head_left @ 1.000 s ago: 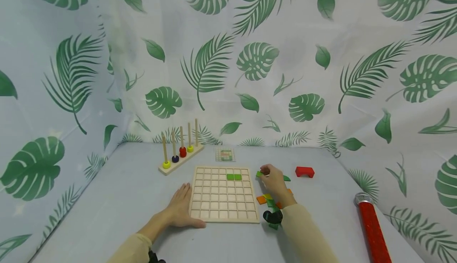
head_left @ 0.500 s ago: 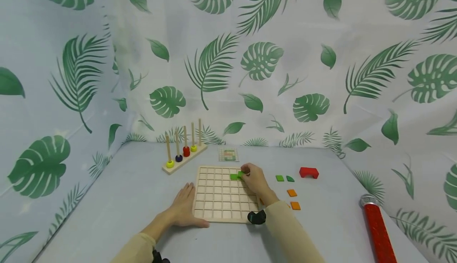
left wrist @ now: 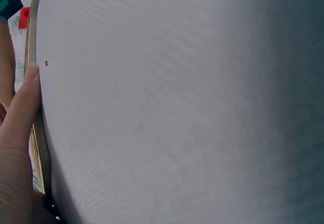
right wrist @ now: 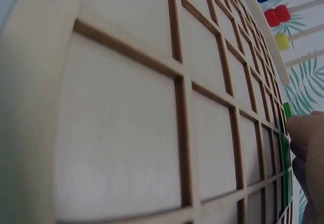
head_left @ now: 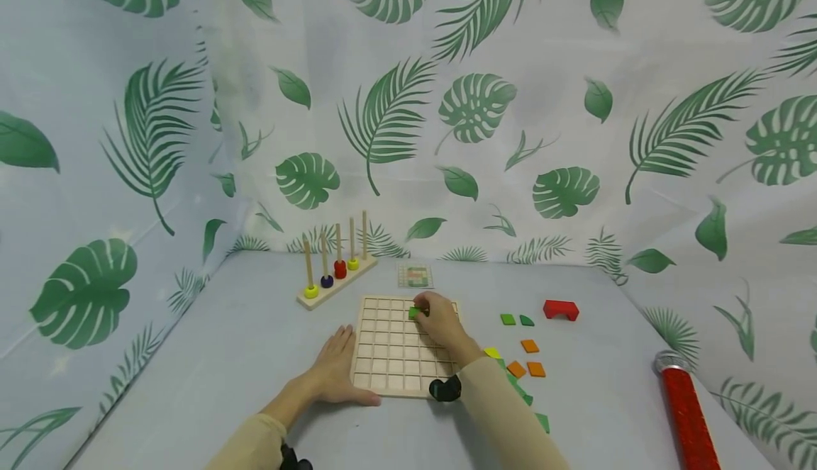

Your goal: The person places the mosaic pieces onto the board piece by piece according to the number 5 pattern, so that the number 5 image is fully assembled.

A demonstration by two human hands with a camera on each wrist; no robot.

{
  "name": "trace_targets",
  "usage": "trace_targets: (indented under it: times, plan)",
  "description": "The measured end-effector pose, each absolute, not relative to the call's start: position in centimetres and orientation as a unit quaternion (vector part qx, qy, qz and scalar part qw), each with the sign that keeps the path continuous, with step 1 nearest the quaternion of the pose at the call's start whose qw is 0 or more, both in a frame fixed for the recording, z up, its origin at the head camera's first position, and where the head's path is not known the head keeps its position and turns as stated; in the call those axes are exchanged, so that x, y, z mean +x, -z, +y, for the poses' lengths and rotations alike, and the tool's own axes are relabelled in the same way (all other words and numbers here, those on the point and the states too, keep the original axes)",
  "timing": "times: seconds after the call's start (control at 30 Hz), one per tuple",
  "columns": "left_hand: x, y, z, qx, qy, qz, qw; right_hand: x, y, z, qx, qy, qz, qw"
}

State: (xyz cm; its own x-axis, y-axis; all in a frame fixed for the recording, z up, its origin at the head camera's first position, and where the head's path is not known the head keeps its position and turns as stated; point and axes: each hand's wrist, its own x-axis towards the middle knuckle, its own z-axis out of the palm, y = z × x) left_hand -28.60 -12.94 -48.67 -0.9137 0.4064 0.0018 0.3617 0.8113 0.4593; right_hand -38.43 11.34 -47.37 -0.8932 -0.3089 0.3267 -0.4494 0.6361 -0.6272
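I have the right hand [head_left: 440, 322] over the far part of a wooden grid board [head_left: 396, 368] on a pale desk [head_left: 210, 364]. Its thumb and fingers pinch a small green tile [head_left: 413, 312] at the tips, above the squares near the board's far edge. From here I cannot tell whether that tile touches the board. In the right wrist view, darker green shows among the squares just beside the fingers; the hand partly covers it.

I have the left hand [head_left: 333, 373] against the board's left side, its fingers straight and close together, the thumb spread away from them along the near edge.

To the right of the board, partly behind my right sleeve [head_left: 507, 410], lie loose orange tiles [head_left: 530, 346], a yellow tile [head_left: 491, 352] and green pieces [head_left: 542, 422]. Farther back lie a green four-sided tile [head_left: 507, 319] and a green rounded piece [head_left: 526, 320], near a red arch-shaped block [head_left: 561, 310].

Beyond the board's far edge is a small pattern card [head_left: 415, 276]. Left of the card, a wooden peg stand [head_left: 338, 283] carries yellow, dark blue and red rings. At the far right I see a red tube [head_left: 689, 413] with a silvery end.
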Motion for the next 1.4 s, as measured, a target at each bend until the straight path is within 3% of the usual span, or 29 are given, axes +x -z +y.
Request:
trace_targets:
  times: [0.97,1.4]
  plan:
    - [-28.4,48.1,-12.8,0.19,-0.225,0.954,0.055,-38.9,47.8,10.7,0.237,-0.331,-0.909,0.092]
    - [-28.4,48.0,-12.7,0.185,-0.224,0.955,0.057,-38.7,46.9,13.0,0.174,-0.366,-0.908,0.103]
